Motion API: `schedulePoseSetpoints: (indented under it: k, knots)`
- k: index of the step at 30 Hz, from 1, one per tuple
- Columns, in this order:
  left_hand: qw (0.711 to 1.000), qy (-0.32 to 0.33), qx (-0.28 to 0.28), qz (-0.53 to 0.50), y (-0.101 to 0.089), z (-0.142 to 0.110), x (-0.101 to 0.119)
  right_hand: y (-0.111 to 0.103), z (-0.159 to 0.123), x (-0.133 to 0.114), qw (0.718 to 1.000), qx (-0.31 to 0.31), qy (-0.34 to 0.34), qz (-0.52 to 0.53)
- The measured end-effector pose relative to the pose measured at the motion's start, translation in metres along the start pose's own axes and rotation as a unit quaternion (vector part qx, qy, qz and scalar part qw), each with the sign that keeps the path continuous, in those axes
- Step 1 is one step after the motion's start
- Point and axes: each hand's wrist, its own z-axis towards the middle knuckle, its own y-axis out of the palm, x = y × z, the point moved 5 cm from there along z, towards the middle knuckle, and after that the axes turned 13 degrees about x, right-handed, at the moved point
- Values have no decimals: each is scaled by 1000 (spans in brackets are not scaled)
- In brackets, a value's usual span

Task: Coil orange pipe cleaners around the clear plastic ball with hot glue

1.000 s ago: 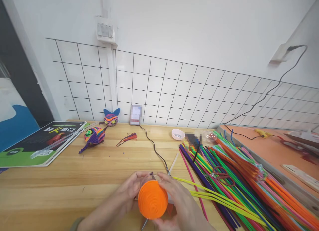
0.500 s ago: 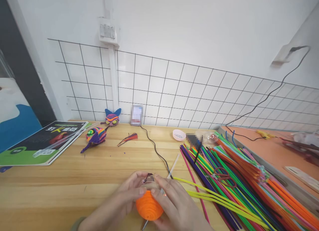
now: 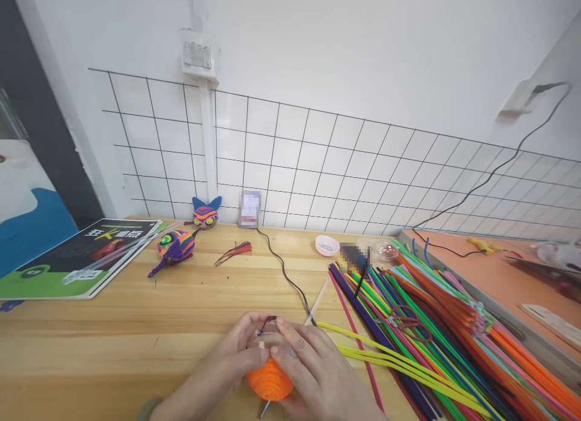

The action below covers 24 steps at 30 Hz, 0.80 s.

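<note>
2 hands [image 3: 318, 362] hold 1 orange coiled dome [image 3: 270, 381].

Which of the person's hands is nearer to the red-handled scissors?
Right. The right hand is left of the scissors and closer to the camera; the left hand is farther left, across the orange piece.

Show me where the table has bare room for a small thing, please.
The widest bare patch of pale wooden tabletop lies left of the person's left hand, nearer than the black-and-green printed booklet. A smaller one lies between the red-and-dark thread bundle and the thin black cable. The right is crowded with multicoloured fuzzy stems.
</note>
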Motion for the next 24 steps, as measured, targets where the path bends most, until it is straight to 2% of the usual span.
schedulePoseSetpoints:
  k: [11, 16, 19, 21, 24]
  knots:
    - [1000, -12, -17, 7, 5, -2, 10, 5, -16, 8, 996, -12, 63, 59]
    - [1000, -8, 16, -8, 0, -1, 14, 4, -24, 12, 993, -13, 99, 62]
    - [999, -19, 47, -11, -6, -1, 20, -2, -26, 26, 983, -9, 176, 45]
    - [998, -12, 62, -16, -9, -1, 26, -5, -27, 42, 963, -36, 265, 41]
    - [997, 23, 65, -30, -12, 0, 36, 0, -38, 63, 892, -167, 416, 49]
